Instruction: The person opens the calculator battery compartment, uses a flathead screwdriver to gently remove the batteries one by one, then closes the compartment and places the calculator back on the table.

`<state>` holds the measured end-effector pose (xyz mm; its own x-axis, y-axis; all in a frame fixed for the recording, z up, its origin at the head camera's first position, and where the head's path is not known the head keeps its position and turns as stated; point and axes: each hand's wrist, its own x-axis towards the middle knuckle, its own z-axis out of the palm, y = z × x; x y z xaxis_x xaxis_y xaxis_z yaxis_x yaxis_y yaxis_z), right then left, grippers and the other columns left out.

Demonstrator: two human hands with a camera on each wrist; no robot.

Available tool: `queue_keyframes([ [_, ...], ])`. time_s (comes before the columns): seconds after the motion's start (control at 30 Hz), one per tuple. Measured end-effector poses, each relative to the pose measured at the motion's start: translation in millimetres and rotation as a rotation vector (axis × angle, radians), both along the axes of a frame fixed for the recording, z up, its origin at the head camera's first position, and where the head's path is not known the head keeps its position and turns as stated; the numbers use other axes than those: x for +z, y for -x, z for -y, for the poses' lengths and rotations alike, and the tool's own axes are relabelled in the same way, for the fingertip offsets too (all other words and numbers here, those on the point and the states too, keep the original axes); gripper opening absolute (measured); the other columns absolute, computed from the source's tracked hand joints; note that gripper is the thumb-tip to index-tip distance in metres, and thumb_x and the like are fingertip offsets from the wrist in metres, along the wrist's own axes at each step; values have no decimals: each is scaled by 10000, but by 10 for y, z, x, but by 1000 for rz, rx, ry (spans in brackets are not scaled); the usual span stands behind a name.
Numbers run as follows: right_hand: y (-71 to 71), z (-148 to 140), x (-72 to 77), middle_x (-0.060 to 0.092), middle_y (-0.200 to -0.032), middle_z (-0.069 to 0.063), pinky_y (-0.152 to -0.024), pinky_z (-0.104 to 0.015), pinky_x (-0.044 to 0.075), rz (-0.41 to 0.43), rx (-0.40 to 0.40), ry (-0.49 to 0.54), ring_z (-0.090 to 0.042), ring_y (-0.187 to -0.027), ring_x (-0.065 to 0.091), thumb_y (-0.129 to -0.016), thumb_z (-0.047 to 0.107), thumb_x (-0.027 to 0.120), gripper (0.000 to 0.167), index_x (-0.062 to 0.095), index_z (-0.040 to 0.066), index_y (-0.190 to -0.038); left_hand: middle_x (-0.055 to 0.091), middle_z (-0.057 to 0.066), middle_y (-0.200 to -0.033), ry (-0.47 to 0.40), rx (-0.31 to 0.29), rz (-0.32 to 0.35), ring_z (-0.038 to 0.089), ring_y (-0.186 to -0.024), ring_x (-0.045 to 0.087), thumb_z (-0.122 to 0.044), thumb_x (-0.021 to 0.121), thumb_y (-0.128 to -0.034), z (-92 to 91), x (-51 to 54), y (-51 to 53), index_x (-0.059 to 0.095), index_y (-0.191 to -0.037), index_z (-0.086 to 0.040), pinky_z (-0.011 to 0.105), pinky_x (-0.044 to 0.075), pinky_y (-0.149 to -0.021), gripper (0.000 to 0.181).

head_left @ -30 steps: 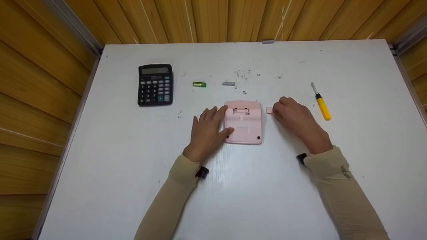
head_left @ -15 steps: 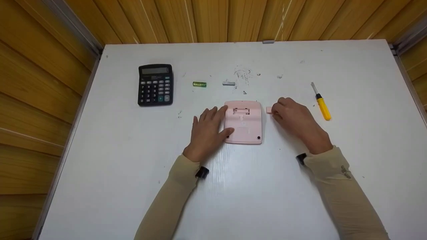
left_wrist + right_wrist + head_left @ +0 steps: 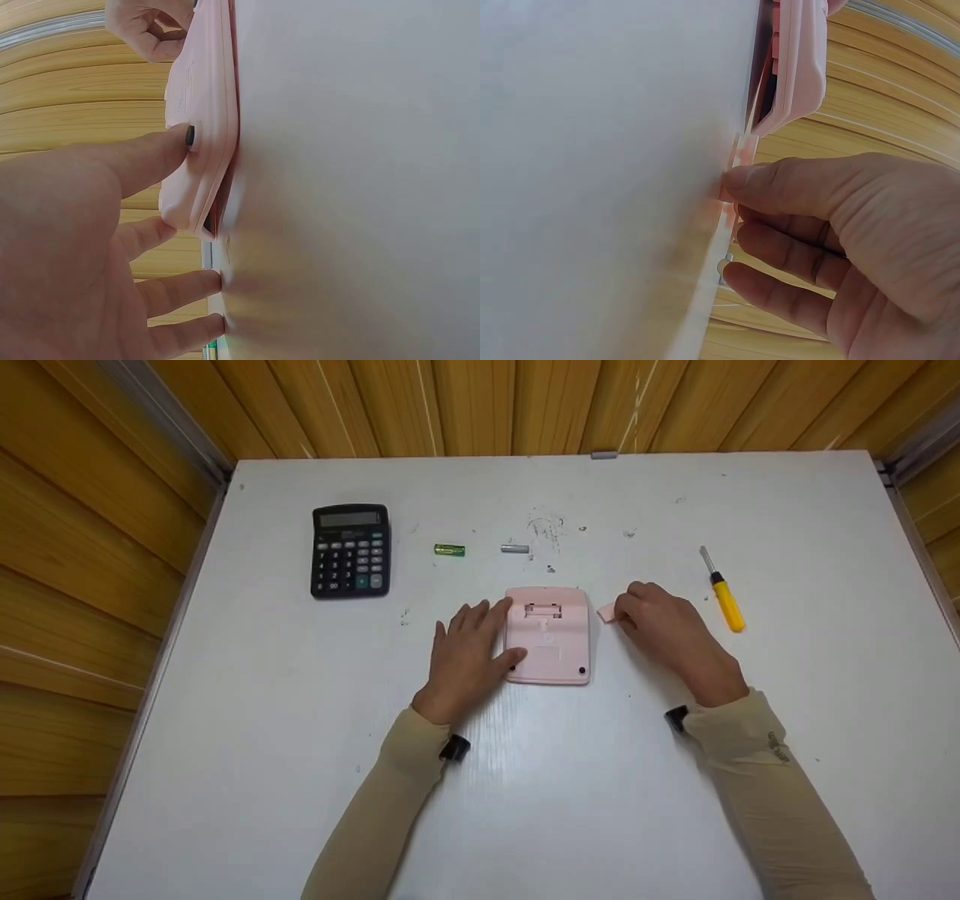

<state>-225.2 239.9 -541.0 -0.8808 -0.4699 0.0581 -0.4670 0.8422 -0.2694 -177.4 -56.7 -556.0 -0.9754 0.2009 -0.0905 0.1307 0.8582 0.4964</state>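
Observation:
A pink calculator (image 3: 547, 641) lies face down on the white table, its battery compartment (image 3: 543, 611) uncovered. My left hand (image 3: 466, 660) steadies its left side: the thumb rests on the back near a black foot, and the index fingertip touches the upper left corner. In the left wrist view the fingers (image 3: 180, 292) are spread and fairly straight, two tips on the table. To the right of the calculator, my right hand (image 3: 664, 630) pinches a small pink battery cover (image 3: 606, 613) between thumb and fingers, low over the table. In the right wrist view the thumb (image 3: 780, 184) partly hides the cover.
A green battery (image 3: 449, 550) and a grey battery (image 3: 514, 549) lie beyond the calculator. At the left is a black calculator (image 3: 350, 551); at the right, a screwdriver (image 3: 724, 596) with a yellow handle. A small grey piece (image 3: 604, 455) sits at the table's far edge.
The battery cover has tilted in my right hand, its free end now slanting down to the right. The left hand and the pink calculator stay in place.

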Motion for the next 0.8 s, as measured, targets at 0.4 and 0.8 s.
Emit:
queue_keyframes([
  [0.4,5,-68,-5,643,-992,-147,-756,-459,574,-83,37,77,-331,-942,607,-924,-71,771,129,726,-32,-1039,398,108,-1677,-9,-10,2,379,-1566,292,-515,678,-1022,5,-21,10,357,-1675,-285,703,158,-1218,764],
  [0.8,6,-51,19,719,-1085,-165,-866,-496,576,-6,35,52,-354,-994,645,-918,10,825,206,771,-21,-1115,401,110,-1675,-11,-12,1,381,-1561,300,-514,667,-1027,21,-12,9,355,-1676,-281,704,161,-1217,757],
])
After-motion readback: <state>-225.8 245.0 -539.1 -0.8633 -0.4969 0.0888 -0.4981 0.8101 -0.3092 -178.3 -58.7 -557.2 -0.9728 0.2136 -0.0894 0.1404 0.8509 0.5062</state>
